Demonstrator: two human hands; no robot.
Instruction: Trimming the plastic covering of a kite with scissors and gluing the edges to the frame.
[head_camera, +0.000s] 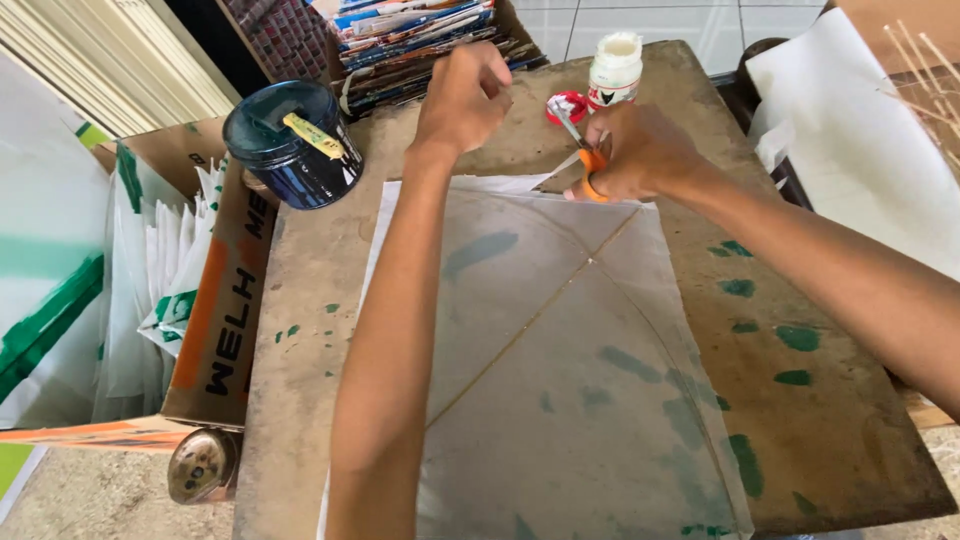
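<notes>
Right hand (640, 150) grips orange scissors (585, 160) at the translucent sheet's (560, 340) far edge; left hand (465, 95), closed, pinches the trimmed strip taut

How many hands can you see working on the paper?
2. The left hand is closed above the far edge of the thin paper sheet. The right hand holds orange-handled scissors at that same edge. No other hands show.
</notes>
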